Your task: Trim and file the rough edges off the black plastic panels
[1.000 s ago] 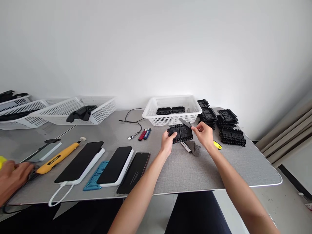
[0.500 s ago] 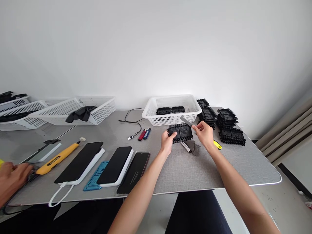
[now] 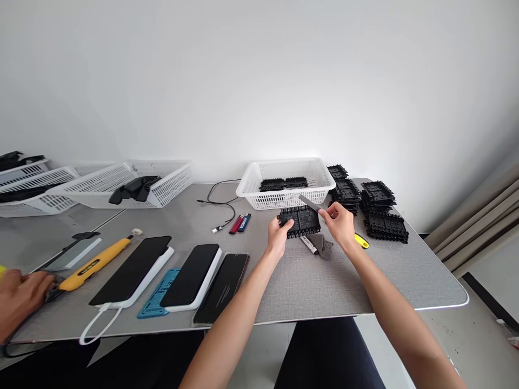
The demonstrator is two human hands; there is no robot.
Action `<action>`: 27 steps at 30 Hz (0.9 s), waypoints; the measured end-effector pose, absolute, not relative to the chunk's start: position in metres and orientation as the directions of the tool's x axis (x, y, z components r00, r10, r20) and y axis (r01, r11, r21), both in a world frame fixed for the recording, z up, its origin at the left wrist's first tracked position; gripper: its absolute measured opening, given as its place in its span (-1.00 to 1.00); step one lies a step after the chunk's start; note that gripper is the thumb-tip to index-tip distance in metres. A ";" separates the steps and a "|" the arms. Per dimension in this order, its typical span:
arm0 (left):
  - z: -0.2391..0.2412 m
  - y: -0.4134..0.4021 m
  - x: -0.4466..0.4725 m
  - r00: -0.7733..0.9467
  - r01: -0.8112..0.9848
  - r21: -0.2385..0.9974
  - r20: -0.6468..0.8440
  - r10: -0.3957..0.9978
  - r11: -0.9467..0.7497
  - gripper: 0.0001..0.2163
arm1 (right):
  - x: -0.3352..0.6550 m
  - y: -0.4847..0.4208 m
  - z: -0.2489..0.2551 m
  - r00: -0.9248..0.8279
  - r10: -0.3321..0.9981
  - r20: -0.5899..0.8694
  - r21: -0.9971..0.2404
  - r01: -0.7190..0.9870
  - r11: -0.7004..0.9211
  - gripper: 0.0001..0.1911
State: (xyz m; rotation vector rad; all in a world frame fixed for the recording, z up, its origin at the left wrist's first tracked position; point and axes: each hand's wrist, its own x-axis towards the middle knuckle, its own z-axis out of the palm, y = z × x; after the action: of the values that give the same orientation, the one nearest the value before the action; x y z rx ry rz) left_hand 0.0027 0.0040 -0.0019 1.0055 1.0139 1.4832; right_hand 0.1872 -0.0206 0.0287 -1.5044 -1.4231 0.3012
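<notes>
My left hand (image 3: 279,237) grips the near left edge of a black ribbed plastic plate (image 3: 302,219) lying on the grey table (image 3: 308,281). My right hand (image 3: 339,225) is closed around a yellow-handled utility knife (image 3: 360,240). Its grey blade (image 3: 310,202) points left over the plate's far edge. A marker pen (image 3: 308,245) and a grey cloth (image 3: 323,244) lie just in front of the plate, between my hands.
A white basket (image 3: 286,183) with black plates stands behind; stacks of black plates (image 3: 377,210) sit at the right. Two lighters (image 3: 240,222), a cable (image 3: 222,208), several phones (image 3: 190,274), a yellow knife (image 3: 97,260), more baskets (image 3: 133,183) and another person's hand (image 3: 20,300) lie left.
The blade has shifted slightly over the plate's far edge. Little else has moved.
</notes>
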 end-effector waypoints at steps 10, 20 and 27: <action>-0.003 0.004 0.004 -0.115 -0.297 0.949 0.080 0.990 -0.111 -0.72 | 0.182 -0.023 0.029 0.218 0.866 0.450 -0.732 0.646 0.217 -0.67; 0.000 -0.001 0.005 -0.083 -0.262 0.958 0.094 0.992 -0.112 -0.74 | 0.185 -0.023 0.032 0.293 0.850 0.437 -0.782 0.591 0.198 -0.65; -0.001 -0.006 0.012 0.040 -0.245 0.961 0.144 0.989 -0.130 -0.68 | 0.174 -0.032 0.040 0.347 0.857 0.381 -0.782 0.615 0.099 -0.46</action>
State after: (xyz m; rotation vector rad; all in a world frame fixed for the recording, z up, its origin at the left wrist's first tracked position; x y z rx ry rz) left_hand 0.0117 -0.0059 -0.0011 1.1510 0.9167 1.3717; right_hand 0.1741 -0.0317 0.0404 -1.6030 -1.3563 0.3017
